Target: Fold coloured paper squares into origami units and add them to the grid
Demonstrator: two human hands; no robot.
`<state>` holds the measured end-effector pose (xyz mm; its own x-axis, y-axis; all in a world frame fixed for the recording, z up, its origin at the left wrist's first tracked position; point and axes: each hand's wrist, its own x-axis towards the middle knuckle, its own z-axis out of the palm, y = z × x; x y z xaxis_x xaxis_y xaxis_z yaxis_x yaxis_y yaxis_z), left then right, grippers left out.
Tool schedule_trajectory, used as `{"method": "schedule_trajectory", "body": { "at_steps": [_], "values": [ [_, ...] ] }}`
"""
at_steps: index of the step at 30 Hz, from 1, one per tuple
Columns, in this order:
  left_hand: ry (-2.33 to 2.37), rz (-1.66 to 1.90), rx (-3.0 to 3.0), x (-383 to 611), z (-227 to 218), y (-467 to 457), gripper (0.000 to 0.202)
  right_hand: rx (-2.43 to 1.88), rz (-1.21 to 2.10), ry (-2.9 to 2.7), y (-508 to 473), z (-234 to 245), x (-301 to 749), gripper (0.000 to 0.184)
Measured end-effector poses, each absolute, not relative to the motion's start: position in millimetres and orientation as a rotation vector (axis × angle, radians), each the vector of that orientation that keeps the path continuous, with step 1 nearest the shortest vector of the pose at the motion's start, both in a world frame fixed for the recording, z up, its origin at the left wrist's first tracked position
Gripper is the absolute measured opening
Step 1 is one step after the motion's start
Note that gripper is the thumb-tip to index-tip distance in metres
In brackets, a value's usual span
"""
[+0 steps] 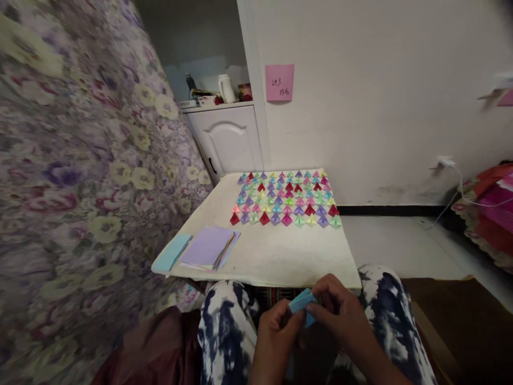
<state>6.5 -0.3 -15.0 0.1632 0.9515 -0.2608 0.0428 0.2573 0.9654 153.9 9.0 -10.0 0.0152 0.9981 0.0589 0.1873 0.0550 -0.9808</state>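
A small folded piece of blue paper [300, 301] is held over my lap, just off the table's near edge. My left hand [279, 325] pinches its lower left side between thumb and fingers. On its right side, my right hand [336, 303] grips it the same way. Part of the paper is hidden behind my fingers. Beyond my hands, rows of small folded paper pieces [287, 202] in many colours cover the far right part of the table [280, 256].
At the table's near left lie a stack of purple and other coloured paper [206, 247] and a smaller blue stack [171, 253]. A floral curtain [104, 171] hangs at left. A pink note [279, 83] is on the wall, near a white cabinet [228, 136]. My knees [228, 315] flank my hands.
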Motion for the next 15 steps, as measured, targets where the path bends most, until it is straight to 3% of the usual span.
{"method": "schedule_trajectory", "body": {
  "at_steps": [15],
  "values": [
    [1.212,0.983,1.0,9,-16,-2,0.028,-1.283,1.06,-1.372,3,-19,147,0.007]
  ]
}}
